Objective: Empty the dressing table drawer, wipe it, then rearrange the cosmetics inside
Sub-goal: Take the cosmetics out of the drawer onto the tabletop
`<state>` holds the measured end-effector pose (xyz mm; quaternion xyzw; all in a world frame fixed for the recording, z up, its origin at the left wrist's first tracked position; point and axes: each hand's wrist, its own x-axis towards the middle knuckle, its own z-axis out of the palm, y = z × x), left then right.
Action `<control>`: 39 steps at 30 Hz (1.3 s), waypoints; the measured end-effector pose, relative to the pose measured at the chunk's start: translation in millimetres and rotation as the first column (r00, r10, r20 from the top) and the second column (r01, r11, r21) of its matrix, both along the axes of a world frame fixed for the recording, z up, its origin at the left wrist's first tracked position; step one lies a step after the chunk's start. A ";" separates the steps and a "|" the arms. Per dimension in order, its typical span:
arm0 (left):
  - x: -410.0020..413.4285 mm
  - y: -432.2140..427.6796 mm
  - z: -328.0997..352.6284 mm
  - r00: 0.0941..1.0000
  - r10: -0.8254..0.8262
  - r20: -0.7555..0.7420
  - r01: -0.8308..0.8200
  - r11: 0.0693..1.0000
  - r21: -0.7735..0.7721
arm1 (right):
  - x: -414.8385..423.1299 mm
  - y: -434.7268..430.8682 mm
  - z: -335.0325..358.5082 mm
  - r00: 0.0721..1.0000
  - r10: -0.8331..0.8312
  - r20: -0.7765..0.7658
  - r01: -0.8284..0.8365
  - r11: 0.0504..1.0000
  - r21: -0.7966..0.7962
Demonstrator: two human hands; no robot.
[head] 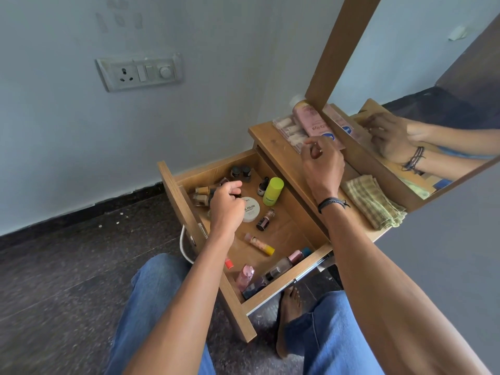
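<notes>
Two hands are working at once. The left hand (227, 204) is hovering low in the open wooden drawer (284, 226), toward its ten o'clock corner. Its fingers are curling over the beige glass foundation bottles (201, 194), but I cannot tell whether it is actually gripping one. The right hand (322, 163) is hanging over the wooden table top (273, 147), at one o'clock from the drawer. It is holding thumb and forefinger nearly together beside the clear plastic box of false nails (289, 131) and the pink lotion bottle (308, 120). Whether anything is pinched there I cannot tell.

Most cosmetics are lying loose in the drawer. The white round nail-polish tub (251, 209) is sitting near the centre, with the lime-green cylindrical bottle (273, 190) at one o'clock from it. The yellow-capped tube (259, 243) is lying toward six o'clock. The emptying is looking far from done.

Doing this step well is likely meaning lifting the glass bottles by the body rather than the cap, one or two at a time. It is also meaning grouping them at the back of the table top and leaving the checked yellow-green cloth (370, 201), at three o'clock, uncovered for wiping.
</notes>
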<state>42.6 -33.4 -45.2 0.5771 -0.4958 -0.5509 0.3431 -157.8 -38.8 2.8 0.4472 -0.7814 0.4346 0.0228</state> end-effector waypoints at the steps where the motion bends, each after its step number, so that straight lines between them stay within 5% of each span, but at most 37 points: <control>1: -0.1 -0.3 -1.2 1.000 0.006 0.007 -0.006 1.000 0.001 | 1.9 1.3 -0.5 0.999 0.028 -0.033 -0.028 1.000 -0.002; 8: 2.9 -4.0 5.2 0.975 0.204 -0.085 -0.201 0.979 0.040 | 44.0 26.6 -20.0 0.854 0.278 -0.439 -0.311 0.951 -0.003; 14: 4.8 -2.7 2.3 0.956 0.260 -0.134 -0.251 0.965 0.079 | 89.6 40.6 -65.8 0.857 0.457 -0.237 -0.308 0.824 0.475; 18: 4.7 -3.1 3.4 0.959 0.251 -0.131 -0.242 0.967 0.084 | 91.8 42.3 -88.4 0.899 0.424 -0.111 -0.284 0.756 0.589; 26: 3.7 -5.4 1.4 0.958 0.258 -0.127 -0.249 0.965 0.081 | 95.1 46.7 -83.2 0.942 0.328 -0.067 -0.254 0.831 0.495; 39: 2.0 -7.1 -10.1 0.982 0.173 -0.073 -0.168 0.984 0.059 | 57.5 72.4 -5.0 0.992 0.107 -0.063 -0.098 0.987 0.130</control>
